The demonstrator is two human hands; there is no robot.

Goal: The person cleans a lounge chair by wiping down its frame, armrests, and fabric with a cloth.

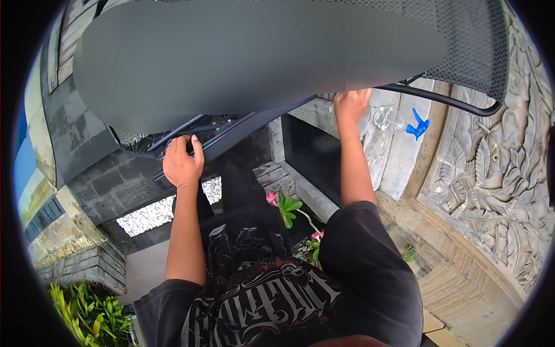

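A large black mesh panel (471, 49) on a black tubular frame (445, 99) spans the top of the head view. It looks like part of a mesh chair, but a grey blur hides most of it. My left hand (184, 162) has its fingers curled over the dark rail at the lower left. Higher up, my right hand (351, 108) grips the edge near the tube, its fingertips partly covered by the blur. To the right of that hand is a clear spray bottle (388, 120) with a blue trigger head (417, 124), on a weathered pale surface.
A carved stone relief (480, 179) rises on the right. Below the frame are a dark recess (309, 153) and a pink-flowered plant (287, 207). Green foliage (92, 318) grows at the lower left, beside grey slatted wood (95, 267). A dark tiled wall (115, 188) stands left.
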